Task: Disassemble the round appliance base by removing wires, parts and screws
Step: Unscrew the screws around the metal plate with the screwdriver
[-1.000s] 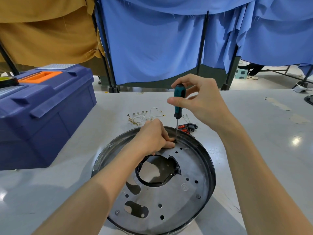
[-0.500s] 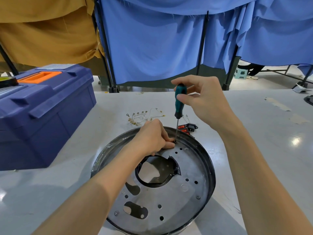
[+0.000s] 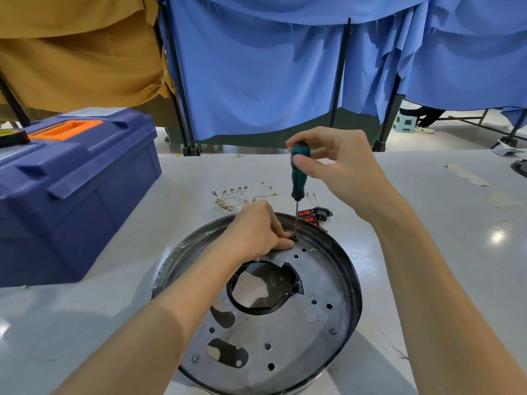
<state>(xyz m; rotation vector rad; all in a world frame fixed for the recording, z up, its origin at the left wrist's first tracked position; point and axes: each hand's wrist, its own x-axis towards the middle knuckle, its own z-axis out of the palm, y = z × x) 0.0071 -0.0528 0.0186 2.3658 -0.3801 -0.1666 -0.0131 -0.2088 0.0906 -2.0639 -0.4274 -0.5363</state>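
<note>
Backdrop: blue curtains [image 3: 256, 67] hung on black poles behind the counter; ochre cloth [image 3: 79, 52] at far left.
Surface: pale grey counter [image 3: 427, 212], glossy, a few tape patches at right.
Container 1: blue toolbox [image 3: 85, 195], one, at the left edge; lid closed, orange handle [image 3: 67, 129] on top, contents not visible; one dark tape roll [image 3: 12, 136] lying on the lid.
Container 2: round base [image 3: 353, 280], one, on the counter directly in front, towards the near edge; black rim, shallow dish form.
Contents of base: one grey metal plate [image 3: 285, 340] with a large central opening ringed in black, two oblong cut-outs, scattered small holes.
Screws: two counted seated in the plate, right screw [image 3: 332, 330] and near-left screw [image 3: 195, 358]; spot under the driver tip too small to confirm.
Tool: one screwdriver [image 3: 297, 178], teal-and-black handle, upright, tip down on the far part of the plate.
Right hand [image 3: 342, 169]: wrapped round the screwdriver handle from the right, thumb across the front.
Left hand [image 3: 256, 232]: on the far part of the plate, fingers curled, fingertips right at the driver tip; pinching or only pressing, cannot tell.
Loose parts beyond the base: white wires [image 3: 242, 196] with metal terminals, tangled, count not readable; two red switches [image 3: 305, 213]; one black socket [image 3: 322, 212] just beside them.
</note>
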